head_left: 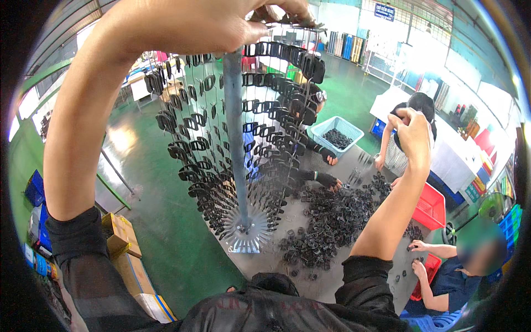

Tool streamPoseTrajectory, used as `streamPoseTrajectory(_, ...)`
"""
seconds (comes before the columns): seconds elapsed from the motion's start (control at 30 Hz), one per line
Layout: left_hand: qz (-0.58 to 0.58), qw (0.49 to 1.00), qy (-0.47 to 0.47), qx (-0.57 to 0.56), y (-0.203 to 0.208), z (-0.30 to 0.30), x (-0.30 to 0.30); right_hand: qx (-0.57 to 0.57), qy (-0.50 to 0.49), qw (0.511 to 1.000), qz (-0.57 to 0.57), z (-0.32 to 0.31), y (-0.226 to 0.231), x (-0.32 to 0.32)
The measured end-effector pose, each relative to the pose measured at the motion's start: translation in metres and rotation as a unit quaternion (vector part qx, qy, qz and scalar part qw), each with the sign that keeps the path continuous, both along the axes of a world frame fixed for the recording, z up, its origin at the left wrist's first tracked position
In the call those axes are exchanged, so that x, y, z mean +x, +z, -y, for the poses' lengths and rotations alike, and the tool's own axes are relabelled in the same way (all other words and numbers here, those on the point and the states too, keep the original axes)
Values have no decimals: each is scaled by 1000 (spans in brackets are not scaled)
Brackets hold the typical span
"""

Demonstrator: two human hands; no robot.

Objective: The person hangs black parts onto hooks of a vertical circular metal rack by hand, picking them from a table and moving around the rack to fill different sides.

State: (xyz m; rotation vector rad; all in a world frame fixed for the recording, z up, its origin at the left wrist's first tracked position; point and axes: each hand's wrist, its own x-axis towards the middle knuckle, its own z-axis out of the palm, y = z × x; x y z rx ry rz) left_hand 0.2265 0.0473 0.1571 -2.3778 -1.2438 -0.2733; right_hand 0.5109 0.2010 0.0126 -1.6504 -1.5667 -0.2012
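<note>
The wire rack (236, 138), hung all round with rows of small black buckles, was seen in front of the person, its slotted base plate (249, 235) placed near the corner of the grey tabletop (329, 288). Its top was reached by the left hand (215, 25), whose fingers were bent at the rim; because they were partly cut off by the picture's edge, how firmly anything was gripped could not be told. The right hand (412, 133) was raised well apart from the rack, its fingers curled and drawn narrow, and whether a piece was pinched there could not be told. Loose buckles (343, 221) were heaped on the tabletop beside the rack. For good handling, it was judged, the top was best steadied lightly by the left hand, the wires were best kept from being bent or tangled, and the hung rows were best not brushed by the left forearm, lest buckles be knocked off.
</note>
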Motion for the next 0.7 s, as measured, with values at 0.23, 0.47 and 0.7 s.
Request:
streamPoseTrajectory(0.23, -16, 999, 23, -24, 12, 0, 2, 243, 370, 873, -205, 52, 26, -123)
streamPoseTrajectory(0.47, 15, 989, 137, -52, 16, -3, 36, 372, 241, 887, -129, 45, 25, -147)
streamPoseTrajectory(0.7, -24, 992, 39, -121, 25, 7, 18, 59, 557, 721, -408, 42, 37, -134)
